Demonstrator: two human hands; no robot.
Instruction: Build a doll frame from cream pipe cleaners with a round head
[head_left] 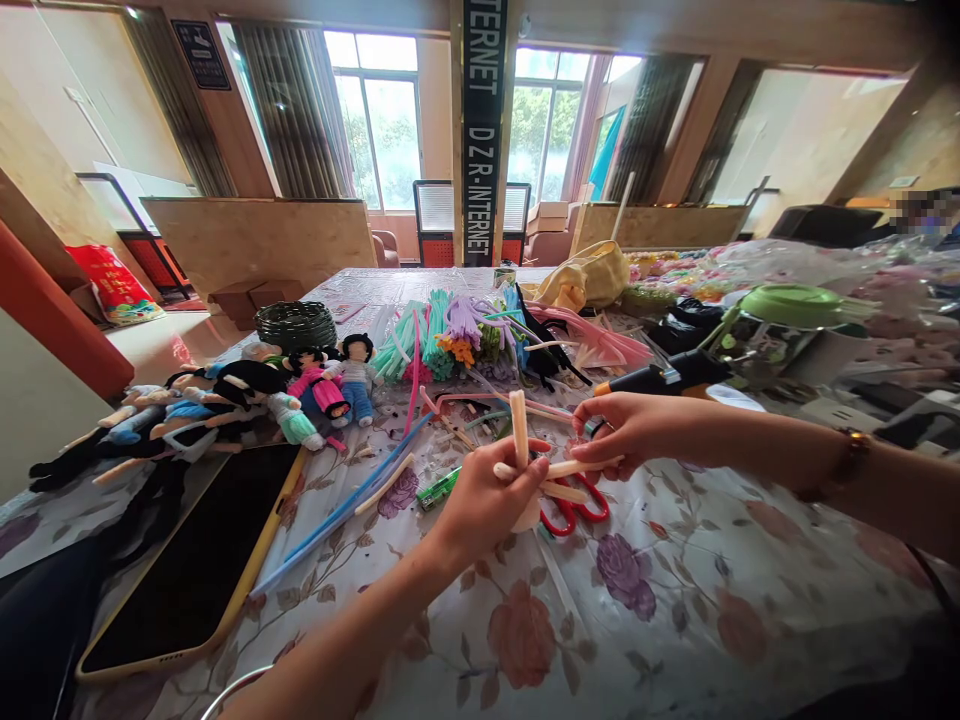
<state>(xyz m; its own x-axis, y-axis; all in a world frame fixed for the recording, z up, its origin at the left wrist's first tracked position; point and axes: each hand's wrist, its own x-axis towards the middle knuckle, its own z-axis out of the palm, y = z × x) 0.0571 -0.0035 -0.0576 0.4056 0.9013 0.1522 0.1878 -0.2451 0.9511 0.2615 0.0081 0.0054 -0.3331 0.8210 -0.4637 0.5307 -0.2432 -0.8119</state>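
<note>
Cream pipe cleaners (520, 430), bent and bundled together, are pinched in my left hand (487, 490) near the middle of the view. One folded piece stands upright from the grip, and others point to the right. My right hand (611, 430) has its fingers closed on the end of a cream strand that runs over from the bundle. A ring shows on one of its fingers. Just below the hands lie red-handled scissors (574, 510), partly covered by the bundle. A green lighter (439, 490) rests left of them, beside my left hand.
Pipe cleaner dolls (356, 378) are heaped at the left behind a large phone (199, 550). Bundles of coloured pipe cleaners (450, 335) lie at the back. A dark glue gun (664, 375) sits beyond my right hand. Blue stems (345, 510) cross the flowered tablecloth (525, 630).
</note>
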